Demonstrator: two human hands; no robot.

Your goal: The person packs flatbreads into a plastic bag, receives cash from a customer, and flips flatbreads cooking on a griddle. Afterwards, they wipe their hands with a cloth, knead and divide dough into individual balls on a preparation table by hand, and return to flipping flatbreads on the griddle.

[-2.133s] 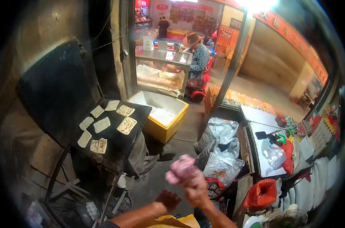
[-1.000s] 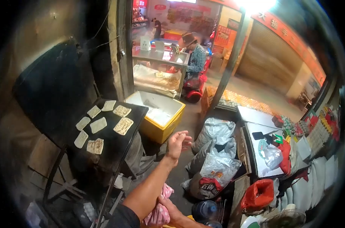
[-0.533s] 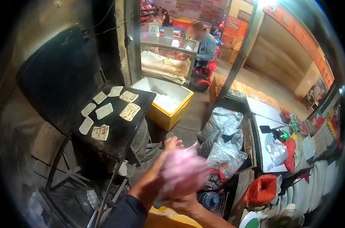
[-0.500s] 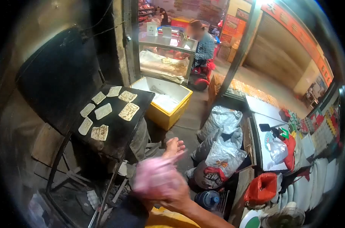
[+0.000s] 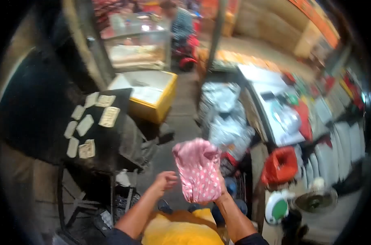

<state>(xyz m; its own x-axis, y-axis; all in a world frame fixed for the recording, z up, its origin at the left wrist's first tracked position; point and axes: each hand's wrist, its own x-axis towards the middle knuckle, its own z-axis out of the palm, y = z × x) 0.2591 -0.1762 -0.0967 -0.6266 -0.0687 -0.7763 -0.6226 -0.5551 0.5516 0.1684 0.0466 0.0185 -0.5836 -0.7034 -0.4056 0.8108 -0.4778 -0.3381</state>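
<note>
A pink cloth item with white polka dots hangs in front of my body, gathered at its upper end. My right hand grips it from behind at its right edge, with the fingers mostly hidden by the fabric. Just left of the cloth is my left hand, its fingers curled together and apart from the fabric; whether it holds anything is too small to tell. Below both hands is a yellow garment on my body.
Several flat dough pieces lie on a black griddle at left. Behind it stands a yellow-edged box. Silvery bags, a red bin and a fan are at right. A person sits beyond the counter.
The pink cloth has moved right and now hangs spread out. My left hand has come away from it, curled. The view has shifted, with the griddle and box now further left.
</note>
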